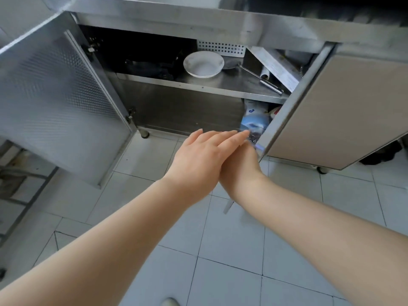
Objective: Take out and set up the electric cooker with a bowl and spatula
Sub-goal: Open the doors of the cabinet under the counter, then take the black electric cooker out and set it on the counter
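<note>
Head view, cabinet: steel cabinet (176,111) under the counter (198,16) stands open, left door (55,96) swung wide, right door (331,107) partly out.
Head view, left grip: my left hand (198,155) is flat, fingers straight, holding nothing, reaching toward the lower compartment.
Head view, right grip: my right hand (240,166) lies under the left; its fingers are hidden at the right door's edge, so I cannot tell its state.
Task items: a white bowl (203,64) sits on the upper shelf (198,85). A dark mass (152,65) sits left of it; I cannot confirm it is the cooker. No spatula identified.
Progress: judged early; nothing is out yet.
Clearance: blue packages (254,122) crowd the lower right corner; the lower middle is open. The right door edge is close to my hands.
</note>
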